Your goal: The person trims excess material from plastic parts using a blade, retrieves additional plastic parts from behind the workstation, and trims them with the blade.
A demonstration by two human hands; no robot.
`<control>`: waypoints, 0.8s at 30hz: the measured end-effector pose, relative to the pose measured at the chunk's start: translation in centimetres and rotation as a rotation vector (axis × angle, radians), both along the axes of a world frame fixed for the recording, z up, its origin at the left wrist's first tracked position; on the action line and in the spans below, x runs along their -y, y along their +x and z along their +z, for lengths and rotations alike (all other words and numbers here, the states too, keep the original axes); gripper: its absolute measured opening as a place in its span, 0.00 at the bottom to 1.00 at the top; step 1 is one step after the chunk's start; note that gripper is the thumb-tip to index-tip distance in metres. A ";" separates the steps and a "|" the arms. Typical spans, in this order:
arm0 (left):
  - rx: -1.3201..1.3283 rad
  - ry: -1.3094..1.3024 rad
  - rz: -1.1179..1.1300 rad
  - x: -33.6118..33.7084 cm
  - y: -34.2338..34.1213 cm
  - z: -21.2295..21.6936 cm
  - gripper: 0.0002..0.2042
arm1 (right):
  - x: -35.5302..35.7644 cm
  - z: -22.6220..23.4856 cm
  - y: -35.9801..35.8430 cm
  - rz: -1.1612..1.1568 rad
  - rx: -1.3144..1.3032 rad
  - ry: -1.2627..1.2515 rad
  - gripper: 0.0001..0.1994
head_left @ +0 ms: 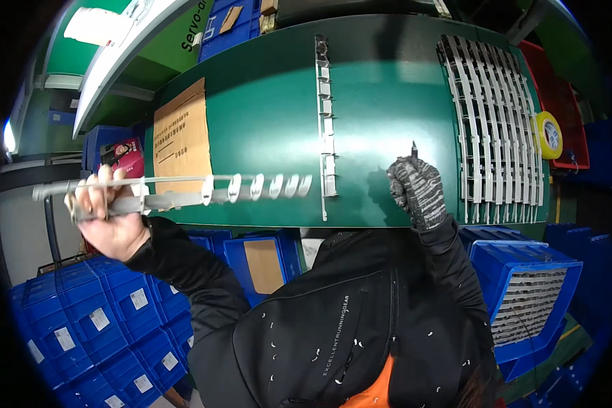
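Observation:
My left hand (115,221), bare, is closed round one end of a long pale plastic strip (251,189) with a row of slots. The strip is held level above the left half of the table, blurred by motion. My right hand (418,194), in a dark striped glove, is closed over the table's near edge. A small dark pointed tool (414,147) sticks out beyond its fingers; the rest is hidden, so its kind cannot be told. Between the hands, a similar slotted strip (330,143) lies lengthwise on the green table (265,115), touched by neither.
Several pale strips (496,129) lie side by side at the right of the table, a yellow tape roll (549,134) and a red bin (576,139) beyond them. A cardboard sheet (183,136) lies left. Blue crates (95,292) stand lower left; a blue bin (575,272) holds strips lower right.

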State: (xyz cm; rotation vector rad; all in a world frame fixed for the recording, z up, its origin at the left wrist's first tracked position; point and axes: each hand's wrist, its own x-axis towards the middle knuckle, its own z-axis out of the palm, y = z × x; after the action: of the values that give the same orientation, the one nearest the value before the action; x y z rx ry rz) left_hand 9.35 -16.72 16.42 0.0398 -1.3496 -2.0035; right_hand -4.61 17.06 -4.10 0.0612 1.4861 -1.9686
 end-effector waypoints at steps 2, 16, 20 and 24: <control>-0.220 0.035 -0.043 -0.1 1.2 -0.5 0.15 | 0.9 -0.2 0.4 0.130 0.086 -0.046 0.11; -0.123 0.296 -0.370 -4.0 -4.2 -16.6 0.20 | -0.5 -0.5 -3.8 -0.560 0.127 -0.191 0.10; 0.463 -0.167 -0.441 2.4 -1.6 -18.8 0.27 | -3.5 0.6 -5.8 -0.562 -0.074 -0.130 0.05; 0.661 -0.696 -0.800 -1.6 -5.4 -16.3 0.33 | -2.1 2.9 -5.0 -0.308 -0.173 -0.055 0.06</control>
State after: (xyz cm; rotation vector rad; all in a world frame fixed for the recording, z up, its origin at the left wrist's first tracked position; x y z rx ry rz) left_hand 3.94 -15.14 0.11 -0.2063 -2.7760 -2.0575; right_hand -9.66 19.12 -1.15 0.1040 1.6082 -2.3097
